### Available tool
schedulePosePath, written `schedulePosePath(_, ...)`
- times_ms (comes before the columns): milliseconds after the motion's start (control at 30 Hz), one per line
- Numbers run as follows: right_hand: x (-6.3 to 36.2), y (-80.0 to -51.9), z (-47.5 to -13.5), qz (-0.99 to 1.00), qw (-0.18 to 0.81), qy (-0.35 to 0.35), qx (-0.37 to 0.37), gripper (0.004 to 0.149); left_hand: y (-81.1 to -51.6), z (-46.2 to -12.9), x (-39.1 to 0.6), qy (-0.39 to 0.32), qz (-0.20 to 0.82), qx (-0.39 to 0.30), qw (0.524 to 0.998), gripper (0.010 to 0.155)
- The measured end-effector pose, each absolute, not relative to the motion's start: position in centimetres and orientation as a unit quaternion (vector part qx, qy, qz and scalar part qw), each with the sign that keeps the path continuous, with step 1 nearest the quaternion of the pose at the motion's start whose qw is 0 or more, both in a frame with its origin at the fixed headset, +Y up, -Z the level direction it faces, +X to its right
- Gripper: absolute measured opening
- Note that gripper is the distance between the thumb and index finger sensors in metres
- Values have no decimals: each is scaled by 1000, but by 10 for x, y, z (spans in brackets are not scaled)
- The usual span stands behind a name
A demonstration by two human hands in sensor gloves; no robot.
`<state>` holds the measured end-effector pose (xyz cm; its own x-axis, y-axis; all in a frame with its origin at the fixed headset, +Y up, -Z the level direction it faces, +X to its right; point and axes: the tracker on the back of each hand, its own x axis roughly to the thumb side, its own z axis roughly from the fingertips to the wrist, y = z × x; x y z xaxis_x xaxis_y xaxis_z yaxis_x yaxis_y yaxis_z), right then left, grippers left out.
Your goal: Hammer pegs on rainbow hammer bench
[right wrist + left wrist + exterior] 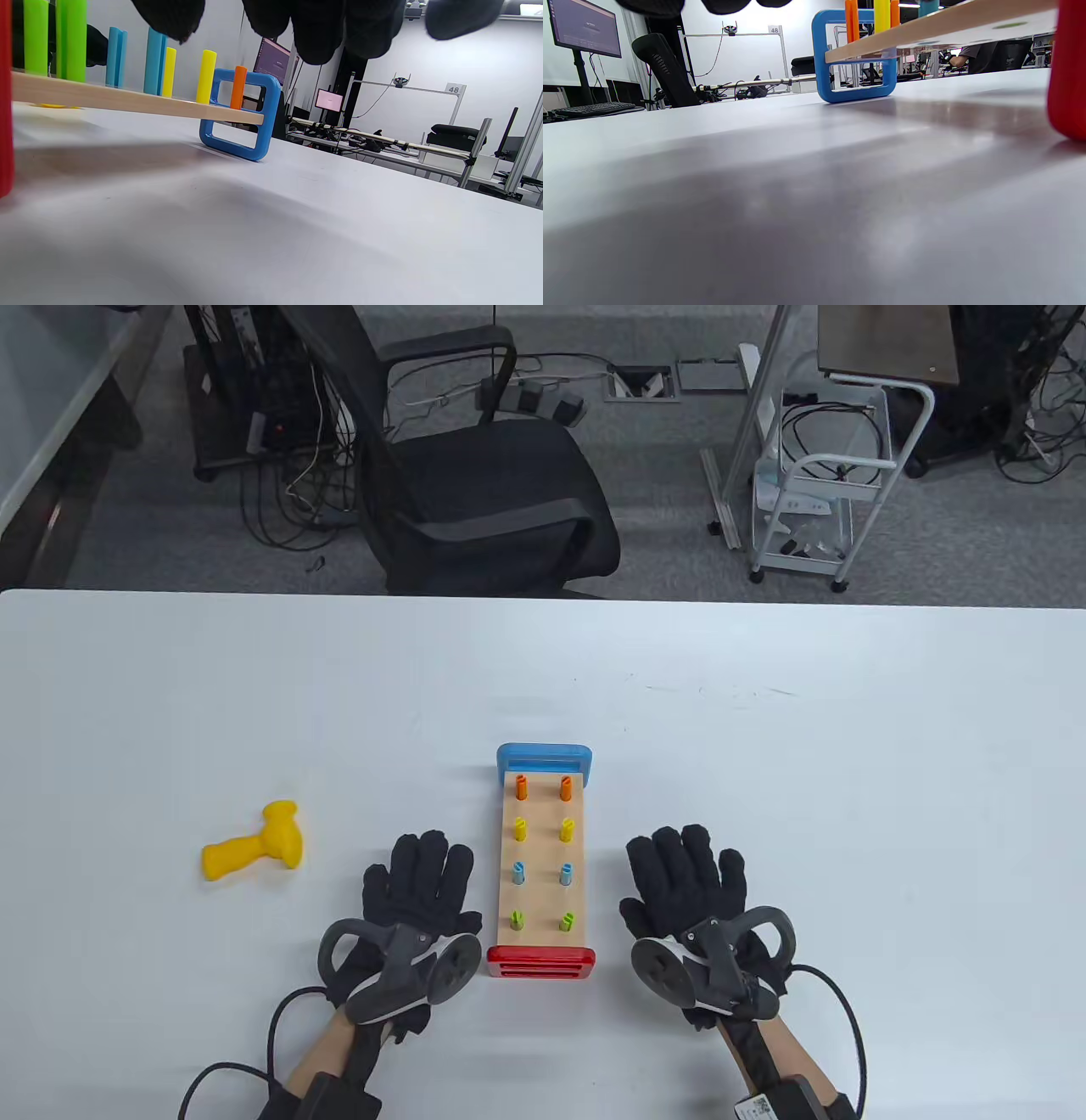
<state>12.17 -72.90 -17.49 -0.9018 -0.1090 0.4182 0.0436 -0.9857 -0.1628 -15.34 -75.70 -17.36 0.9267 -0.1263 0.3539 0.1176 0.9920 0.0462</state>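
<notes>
My left hand (416,899) lies flat on the counter (764,780) just left of the peg bench (543,861), and my right hand (687,891) lies flat just right of it. The fingers of both are spread apart and hold nothing.

The bench sits between my hands, its red end (540,963) toward me and its blue end (543,759) away. Eight pegs stand up out of the wooden board in pairs: orange (522,787) farthest, then yellow (520,829), blue (518,873) and green (515,918) nearest. From the right wrist view the pegs (205,76) rise well above the board, so none looks driven down yet.

The yellow hammer (253,848) lies on its side well to the left of my left hand, head toward the bench, handle pointing away to the left.

I judge the hammer to be light, stiff plastic, smooth and a little slippery under gloves. I would wrap my fingers round the handle (229,858), near its far end, for swing. The bench looks light too and may skid or tip under blows, so my free hand should press down on an end frame, clear of the pegs.
</notes>
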Motion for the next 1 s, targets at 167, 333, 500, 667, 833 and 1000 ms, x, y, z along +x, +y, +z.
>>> schedulePosePath(167, 124, -730, -176, -974, 33, 71, -214, 71, -753, -173, -152, -181, -58, 14, 982, 83)
schedulePosePath(333, 124, -729, -175, -974, 36, 71, -211, 71, -750, -172, -153, -183, -48, 16, 982, 83)
schedulePosePath(500, 124, -729, -175, -975, 35, 65, -212, 70, -749, -173, -155, -182, -44, 14, 982, 83)
schedulePosePath(667, 123, -729, -175, -974, 42, 64, -213, 70, -748, -173, -156, -178, -44, 11, 983, 84)
schedulePosePath(833, 125, -728, -175, -975, 39, 64, -210, 70, -749, -177, -164, -164, -52, 5, 985, 85)
schedulePosePath(1000, 126, -728, -175, -975, 35, 62, -211, 70, -734, -192, -201, -79, -57, -3, 995, 85)
